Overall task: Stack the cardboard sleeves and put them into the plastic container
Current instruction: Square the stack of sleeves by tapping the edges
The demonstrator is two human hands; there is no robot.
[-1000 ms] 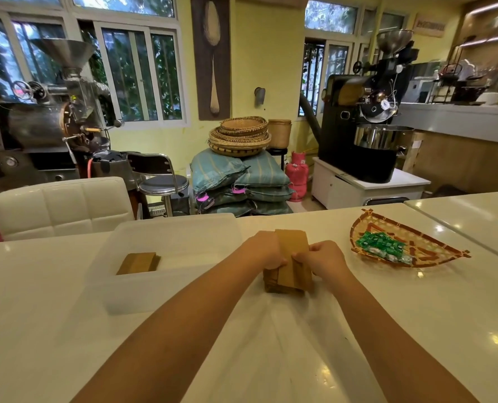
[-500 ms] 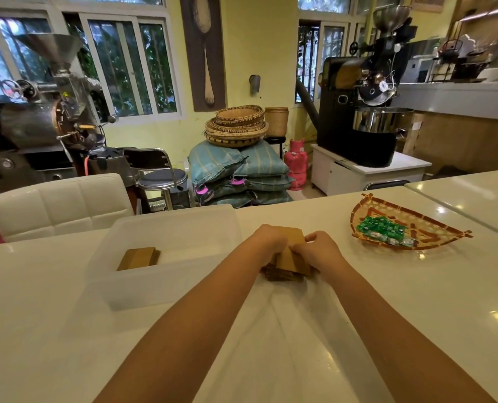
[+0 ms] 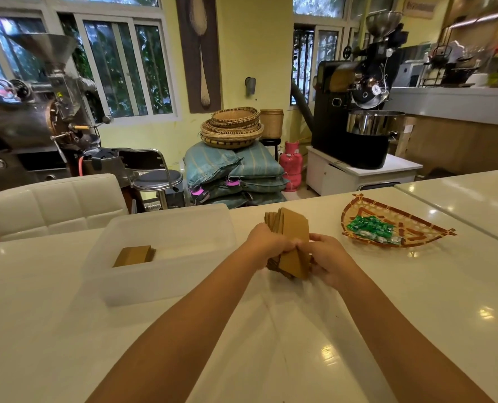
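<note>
A bundle of brown cardboard sleeves stands on edge at the middle of the white table, tilted and fanned at its top. My left hand grips its left side and my right hand grips its right side, both closed on the bundle. Left of my hands sits a clear plastic container with a small stack of sleeves lying flat inside near its left end. The bundle's lower part is hidden by my fingers.
A woven tray holding green packets lies on the table to the right. A white padded chair back stands behind the table's far left edge. A second white counter adjoins at the right.
The bundle of sleeves has risen from lying low on the table to standing upright between my hands, with more of it showing above my fingers.
</note>
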